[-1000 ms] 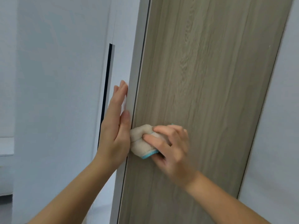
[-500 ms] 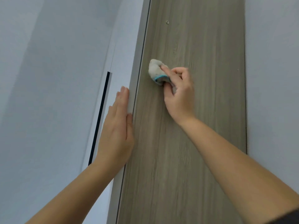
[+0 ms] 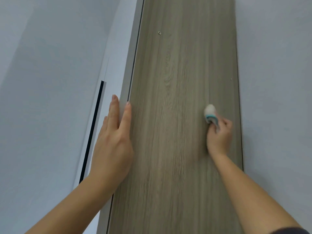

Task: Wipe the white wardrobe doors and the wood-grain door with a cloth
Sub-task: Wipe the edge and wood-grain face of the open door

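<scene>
**Cloth (image 3: 210, 112) crossing rightward**

Head view: two hands, one cloth, one wood-grain door (image 3: 177, 115). The right hand (image 3: 219, 134) is pinching the cloth near the door's right edge, having crossed from its left; the left hand (image 3: 113, 141) is pressing flat, fingers straight, on the white frame (image 3: 133, 56).

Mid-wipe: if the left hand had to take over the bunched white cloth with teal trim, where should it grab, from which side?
Probably pinch the rounded white end of the cloth that sticks out above the right hand, coming from the upper left. The teal-edged lower part is buried in that hand's fingers, and the wood-grain door blocks the back.
</scene>
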`<state>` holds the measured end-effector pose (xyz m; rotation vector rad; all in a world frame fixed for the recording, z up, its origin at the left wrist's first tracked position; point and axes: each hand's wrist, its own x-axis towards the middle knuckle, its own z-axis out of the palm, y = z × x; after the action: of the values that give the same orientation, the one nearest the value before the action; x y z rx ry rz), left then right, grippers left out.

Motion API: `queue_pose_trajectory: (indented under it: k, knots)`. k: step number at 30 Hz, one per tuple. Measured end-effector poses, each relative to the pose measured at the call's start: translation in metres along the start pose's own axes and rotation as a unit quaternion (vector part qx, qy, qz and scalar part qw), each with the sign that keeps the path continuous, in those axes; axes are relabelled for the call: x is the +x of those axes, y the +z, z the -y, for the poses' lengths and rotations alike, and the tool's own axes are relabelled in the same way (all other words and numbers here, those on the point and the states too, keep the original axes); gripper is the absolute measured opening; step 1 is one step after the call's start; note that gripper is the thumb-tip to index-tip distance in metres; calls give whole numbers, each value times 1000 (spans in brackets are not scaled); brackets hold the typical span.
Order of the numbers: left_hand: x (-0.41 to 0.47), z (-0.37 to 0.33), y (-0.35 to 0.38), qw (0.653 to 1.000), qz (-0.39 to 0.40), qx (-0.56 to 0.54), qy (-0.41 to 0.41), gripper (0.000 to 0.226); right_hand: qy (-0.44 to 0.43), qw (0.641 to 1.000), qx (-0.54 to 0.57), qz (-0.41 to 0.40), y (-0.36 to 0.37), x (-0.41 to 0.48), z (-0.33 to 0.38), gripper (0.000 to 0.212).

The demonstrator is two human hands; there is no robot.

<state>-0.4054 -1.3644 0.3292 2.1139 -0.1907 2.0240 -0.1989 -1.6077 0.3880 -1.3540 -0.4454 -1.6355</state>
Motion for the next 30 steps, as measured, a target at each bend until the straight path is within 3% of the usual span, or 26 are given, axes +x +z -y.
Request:
queue_pose_trajectory:
  k: [3,5,9,13,17,23,30]
  knots:
    - [-1,3,1,1000,9,-9,-1,87,184,982,-23,-29,-8,13,-35,26]
    - [0,3,1,1000,9,-14,1,86,215,976,-28,-35,-7,12,-29,27]
    - [0,2,0,1000,10,-21,-6,85,40,999,21,20,-1,-32,40,37]
    - [-1,-2,-2,999,-8,33,-10,80,-187,974,81,97,0,-92,107,50]
    - [-1,-8,-2,996,-5,79,-25,74,-260,957,74,100,-1,-95,111,46]
    - [-2,-9,-5,996,7,81,-30,77,-176,982,54,37,1,-56,64,44]
    - [-1,-4,0,998,11,46,-27,76,42,994,-94,-23,-21,-7,-41,23]
